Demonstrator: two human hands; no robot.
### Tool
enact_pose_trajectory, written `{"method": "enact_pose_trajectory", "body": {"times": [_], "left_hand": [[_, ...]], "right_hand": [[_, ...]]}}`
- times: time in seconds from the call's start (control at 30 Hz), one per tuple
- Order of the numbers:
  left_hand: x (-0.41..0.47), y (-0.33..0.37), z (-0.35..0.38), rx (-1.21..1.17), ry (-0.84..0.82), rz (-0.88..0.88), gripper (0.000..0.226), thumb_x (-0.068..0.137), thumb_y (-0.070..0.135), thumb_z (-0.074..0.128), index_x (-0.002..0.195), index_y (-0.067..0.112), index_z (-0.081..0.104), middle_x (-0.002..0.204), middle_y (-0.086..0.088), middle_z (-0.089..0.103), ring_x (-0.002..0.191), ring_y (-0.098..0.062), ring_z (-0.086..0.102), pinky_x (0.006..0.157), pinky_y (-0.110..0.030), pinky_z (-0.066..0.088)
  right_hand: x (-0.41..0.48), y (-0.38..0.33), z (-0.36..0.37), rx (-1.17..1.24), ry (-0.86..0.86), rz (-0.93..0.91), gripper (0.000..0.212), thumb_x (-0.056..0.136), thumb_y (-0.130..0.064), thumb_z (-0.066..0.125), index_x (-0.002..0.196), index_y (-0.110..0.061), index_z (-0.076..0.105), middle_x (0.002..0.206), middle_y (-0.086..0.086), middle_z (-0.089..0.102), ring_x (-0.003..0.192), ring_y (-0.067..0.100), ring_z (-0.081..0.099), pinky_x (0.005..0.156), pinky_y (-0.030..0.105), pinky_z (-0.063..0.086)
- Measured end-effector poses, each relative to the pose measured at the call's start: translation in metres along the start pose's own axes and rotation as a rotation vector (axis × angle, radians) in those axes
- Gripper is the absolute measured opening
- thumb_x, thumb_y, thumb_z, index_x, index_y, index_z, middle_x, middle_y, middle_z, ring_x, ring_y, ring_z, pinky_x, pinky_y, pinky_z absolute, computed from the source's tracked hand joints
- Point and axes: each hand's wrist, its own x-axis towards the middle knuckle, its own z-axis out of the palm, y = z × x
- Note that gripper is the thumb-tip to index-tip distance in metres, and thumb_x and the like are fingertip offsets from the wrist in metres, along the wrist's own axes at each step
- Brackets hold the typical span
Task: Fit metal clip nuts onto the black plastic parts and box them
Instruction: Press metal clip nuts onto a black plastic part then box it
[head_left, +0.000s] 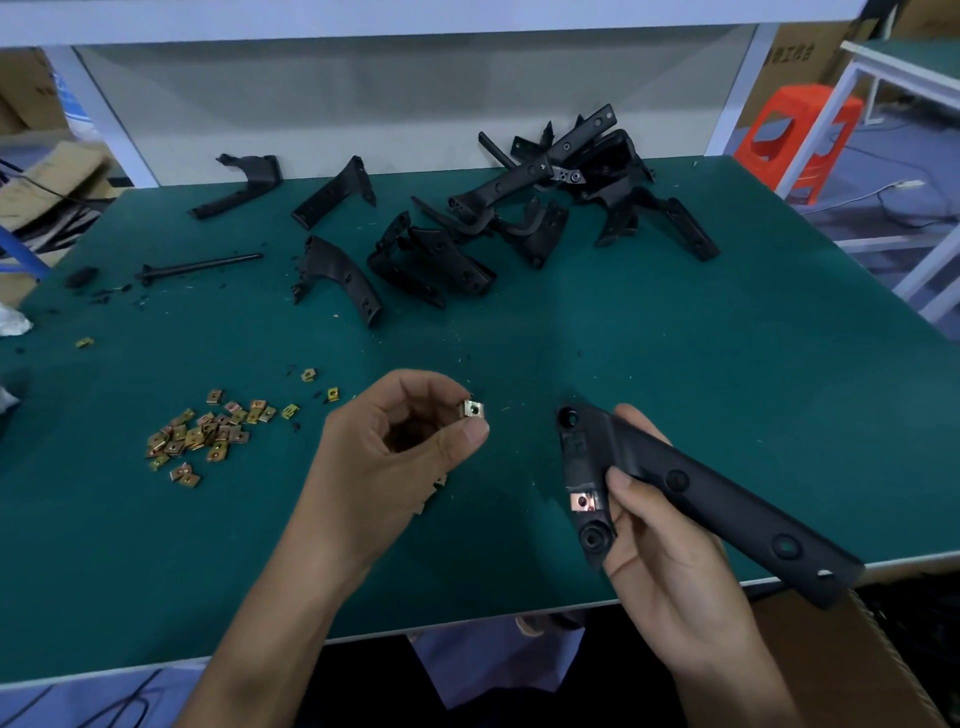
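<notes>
My left hand (400, 447) pinches a small metal clip nut (473, 409) between thumb and forefinger, above the green table. A short gap to its right, my right hand (670, 540) grips a long black plastic part (701, 493) that slants down to the right. One clip nut (583, 501) sits fitted on the part's near end, beside my right thumb. A heap of loose clip nuts (202, 434) lies on the table to the left. Several more black plastic parts (545, 208) are piled at the back of the table.
The green table (675, 338) has a white front edge and black plastic crumbs on its left side. A black rod (200, 266) lies at the left. A cardboard box (857, 665) stands below the table's front right edge. An orange stool (800, 135) stands beyond the right rear corner.
</notes>
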Motion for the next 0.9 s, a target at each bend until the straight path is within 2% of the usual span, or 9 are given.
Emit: {"method": "enact_pose_trajectory", "body": {"times": [0.13, 0.17, 0.23, 0.37, 0.43, 0.5, 0.63, 0.7, 0.9], "left_hand": [[-0.005, -0.001, 0.003, -0.067, -0.023, 0.011, 0.025, 0.069, 0.018, 0.083, 0.086, 0.013, 0.064, 0.094, -0.001, 0.078, 0.08, -0.007, 0.068, 0.072, -0.016, 0.054], [-0.006, -0.001, 0.005, -0.083, -0.033, 0.0, 0.026, 0.072, 0.013, 0.085, 0.087, 0.014, 0.064, 0.094, -0.004, 0.078, 0.081, -0.009, 0.069, 0.074, -0.018, 0.055], [-0.008, -0.003, 0.006, -0.096, -0.052, -0.009, 0.013, 0.079, 0.011, 0.075, 0.089, 0.017, 0.07, 0.089, -0.006, 0.077, 0.078, -0.013, 0.068, 0.074, -0.021, 0.055], [-0.012, -0.006, 0.01, -0.019, -0.077, -0.01, 0.029, 0.093, 0.003, 0.065, 0.102, 0.027, 0.078, 0.084, -0.003, 0.074, 0.075, -0.007, 0.063, 0.072, -0.015, 0.051], [-0.014, -0.005, 0.016, -0.033, -0.099, -0.043, 0.023, 0.09, 0.008, 0.066, 0.103, 0.024, 0.076, 0.083, -0.005, 0.074, 0.073, -0.005, 0.063, 0.068, -0.013, 0.05], [-0.014, -0.004, 0.021, -0.092, -0.101, -0.08, 0.017, 0.081, 0.017, 0.07, 0.096, 0.018, 0.076, 0.08, -0.004, 0.074, 0.072, -0.007, 0.064, 0.068, -0.015, 0.052], [-0.014, -0.003, 0.03, -0.19, -0.101, -0.125, 0.017, 0.074, 0.023, 0.07, 0.086, 0.021, 0.081, 0.081, -0.001, 0.074, 0.076, -0.009, 0.065, 0.069, -0.018, 0.053], [-0.016, -0.003, 0.031, -0.233, -0.119, -0.143, 0.018, 0.074, 0.023, 0.071, 0.088, 0.022, 0.082, 0.082, -0.001, 0.075, 0.075, -0.009, 0.064, 0.068, -0.018, 0.052], [-0.018, -0.002, 0.032, -0.37, -0.134, -0.184, 0.022, 0.074, 0.014, 0.08, 0.096, 0.012, 0.077, 0.083, -0.008, 0.072, 0.07, -0.013, 0.062, 0.065, -0.019, 0.052]], "right_hand": [[-0.001, -0.001, 0.003, 0.011, -0.034, 0.006, 0.048, 0.086, -0.008, 0.058, 0.13, -0.026, 0.068, 0.127, 0.016, 0.07, 0.108, 0.027, 0.072, 0.082, 0.038, 0.06], [-0.001, -0.001, 0.004, 0.015, -0.037, 0.008, 0.048, 0.087, -0.008, 0.057, 0.13, -0.026, 0.068, 0.127, 0.016, 0.07, 0.108, 0.027, 0.072, 0.081, 0.037, 0.06], [-0.001, 0.0, 0.006, 0.025, -0.042, 0.012, 0.047, 0.087, -0.008, 0.056, 0.128, -0.026, 0.069, 0.128, 0.015, 0.07, 0.109, 0.026, 0.072, 0.081, 0.036, 0.06], [-0.003, -0.002, 0.012, 0.052, -0.073, 0.028, 0.045, 0.089, -0.01, 0.056, 0.129, -0.028, 0.069, 0.131, 0.014, 0.068, 0.115, 0.027, 0.069, 0.084, 0.038, 0.059], [-0.003, -0.003, 0.016, 0.074, -0.086, 0.023, 0.043, 0.088, -0.013, 0.065, 0.128, -0.027, 0.07, 0.132, 0.013, 0.068, 0.116, 0.027, 0.069, 0.086, 0.038, 0.059], [-0.003, -0.003, 0.019, 0.084, -0.09, 0.0, 0.05, 0.077, -0.018, 0.082, 0.125, -0.026, 0.071, 0.13, 0.012, 0.069, 0.116, 0.025, 0.069, 0.086, 0.036, 0.059], [-0.003, -0.003, 0.025, 0.082, -0.105, -0.02, 0.054, 0.071, -0.022, 0.086, 0.123, -0.026, 0.072, 0.127, 0.012, 0.071, 0.113, 0.025, 0.07, 0.085, 0.035, 0.059], [-0.004, -0.002, 0.025, 0.066, -0.119, -0.021, 0.06, 0.068, -0.027, 0.091, 0.125, -0.027, 0.07, 0.129, 0.014, 0.069, 0.115, 0.028, 0.069, 0.088, 0.038, 0.058], [-0.004, -0.003, 0.024, 0.005, -0.136, -0.008, 0.066, 0.067, -0.03, 0.094, 0.127, -0.027, 0.068, 0.133, 0.014, 0.067, 0.115, 0.025, 0.069, 0.088, 0.035, 0.059]]}}
